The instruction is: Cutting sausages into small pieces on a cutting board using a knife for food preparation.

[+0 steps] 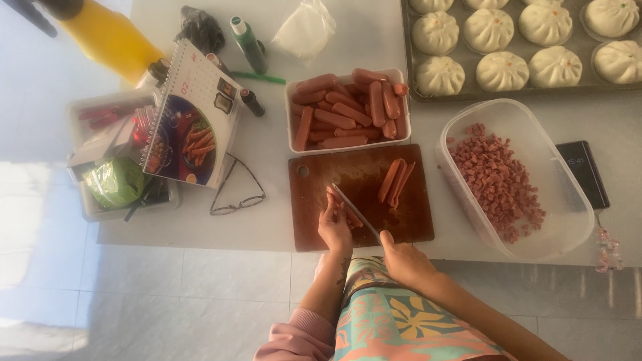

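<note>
Your left hand (pixel 334 226) pins sausage strips (pixel 346 215) with curled fingers, low centre on the brown cutting board (pixel 414 220). Your right hand (pixel 403 257) grips the knife (pixel 356 212), blade across them. More cut strips (pixel 396 180) lie just right; a tub of diced sausage (pixel 498 184) sits further right.

Bright daylight, washed-out left glare, soft focus

Black phone (pixel 584 174) (dark screen) far right.
</note>
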